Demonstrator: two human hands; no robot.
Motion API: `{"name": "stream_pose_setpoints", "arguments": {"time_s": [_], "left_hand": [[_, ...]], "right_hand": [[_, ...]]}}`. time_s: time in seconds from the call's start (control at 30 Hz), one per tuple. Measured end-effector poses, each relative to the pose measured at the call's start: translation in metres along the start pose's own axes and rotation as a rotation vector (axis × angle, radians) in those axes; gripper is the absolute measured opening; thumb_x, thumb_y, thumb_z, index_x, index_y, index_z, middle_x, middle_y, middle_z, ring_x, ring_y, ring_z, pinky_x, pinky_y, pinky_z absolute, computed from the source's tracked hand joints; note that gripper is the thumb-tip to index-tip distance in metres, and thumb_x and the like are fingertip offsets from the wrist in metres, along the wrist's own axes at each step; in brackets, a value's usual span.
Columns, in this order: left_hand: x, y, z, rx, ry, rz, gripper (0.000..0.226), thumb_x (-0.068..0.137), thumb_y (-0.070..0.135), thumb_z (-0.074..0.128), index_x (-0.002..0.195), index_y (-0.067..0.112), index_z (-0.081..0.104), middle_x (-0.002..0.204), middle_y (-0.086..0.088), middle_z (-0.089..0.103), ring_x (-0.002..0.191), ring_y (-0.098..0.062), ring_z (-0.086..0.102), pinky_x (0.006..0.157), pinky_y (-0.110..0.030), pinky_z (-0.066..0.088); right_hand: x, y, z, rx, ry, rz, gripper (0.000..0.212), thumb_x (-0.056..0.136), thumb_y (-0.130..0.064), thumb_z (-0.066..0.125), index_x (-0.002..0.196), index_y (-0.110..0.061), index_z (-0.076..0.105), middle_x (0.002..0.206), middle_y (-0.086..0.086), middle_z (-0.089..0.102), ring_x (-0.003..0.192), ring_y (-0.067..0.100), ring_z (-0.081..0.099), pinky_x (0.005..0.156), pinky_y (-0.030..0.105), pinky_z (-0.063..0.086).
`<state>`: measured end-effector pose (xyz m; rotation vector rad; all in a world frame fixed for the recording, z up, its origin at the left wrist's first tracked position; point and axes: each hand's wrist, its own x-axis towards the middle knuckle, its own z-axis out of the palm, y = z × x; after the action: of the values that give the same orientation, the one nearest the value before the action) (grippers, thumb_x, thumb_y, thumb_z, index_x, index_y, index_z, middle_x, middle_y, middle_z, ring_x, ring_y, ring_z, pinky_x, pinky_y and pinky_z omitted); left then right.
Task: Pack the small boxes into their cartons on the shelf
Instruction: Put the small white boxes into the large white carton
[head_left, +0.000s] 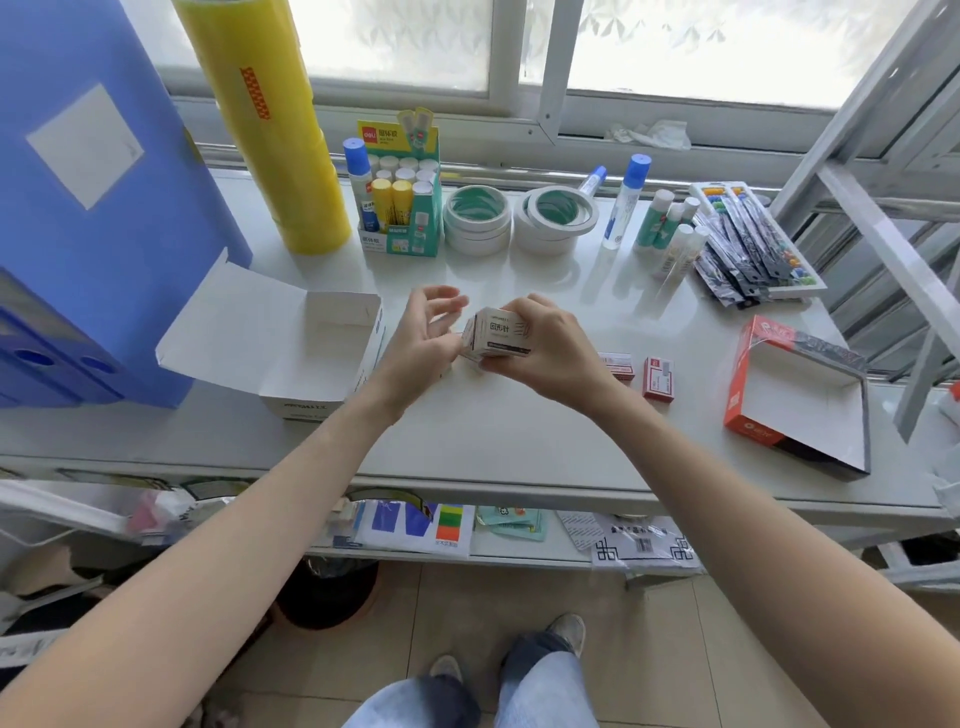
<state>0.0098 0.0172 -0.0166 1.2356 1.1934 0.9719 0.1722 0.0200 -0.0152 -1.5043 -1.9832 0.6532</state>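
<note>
Small boxes (497, 333), white, stacked: clamped in right hand (545, 348) above shelf (467, 431); left hand (423, 338) alongside, fingers spread. White carton (291, 338) open at left; red carton (795, 395) open at right.

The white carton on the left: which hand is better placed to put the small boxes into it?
Probably the left hand. It is next to the open white carton and already touches the small white boxes, which the right hand grips from farther away.
</note>
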Motion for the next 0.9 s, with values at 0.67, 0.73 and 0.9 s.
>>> {"name": "stream_pose_setpoints", "arguments": {"time_s": [0.67, 0.73, 0.9], "left_hand": [[-0.016, -0.039, -0.058, 1.118, 0.160, 0.155, 0.046, 0.085, 0.003, 0.042, 0.122, 0.027, 0.056, 0.116, -0.007, 0.068, 0.101, -0.038, 0.061, 0.078, -0.040, 0.047], [-0.014, -0.038, -0.054, 1.128, 0.110, 0.169, 0.049, 0.084, 0.002, 0.043, 0.122, 0.029, 0.057, 0.116, -0.009, 0.069, 0.103, -0.038, 0.061, 0.081, -0.041, 0.048], [-0.010, -0.040, -0.044, 1.095, 0.012, 0.206, 0.048, 0.084, 0.003, 0.044, 0.122, 0.030, 0.057, 0.122, -0.004, 0.067, 0.110, -0.034, 0.060, 0.091, -0.039, 0.046]], "right_hand": [[0.029, -0.035, 0.026, 0.014, -0.029, -0.045, 0.039, 0.069, -0.028, 0.078, 0.092, -0.003, 0.059, 0.089, 0.009, 0.055, 0.077, 0.025, 0.052, 0.068, 0.036, 0.041], [0.028, -0.034, 0.023, 0.014, -0.023, -0.047, 0.038, 0.070, -0.027, 0.078, 0.093, -0.003, 0.059, 0.089, 0.009, 0.055, 0.078, 0.025, 0.053, 0.068, 0.036, 0.042], [0.026, -0.026, 0.021, 0.011, -0.009, -0.036, 0.033, 0.071, -0.027, 0.078, 0.090, -0.007, 0.059, 0.086, 0.003, 0.051, 0.075, 0.021, 0.050, 0.065, 0.028, 0.035]]}}
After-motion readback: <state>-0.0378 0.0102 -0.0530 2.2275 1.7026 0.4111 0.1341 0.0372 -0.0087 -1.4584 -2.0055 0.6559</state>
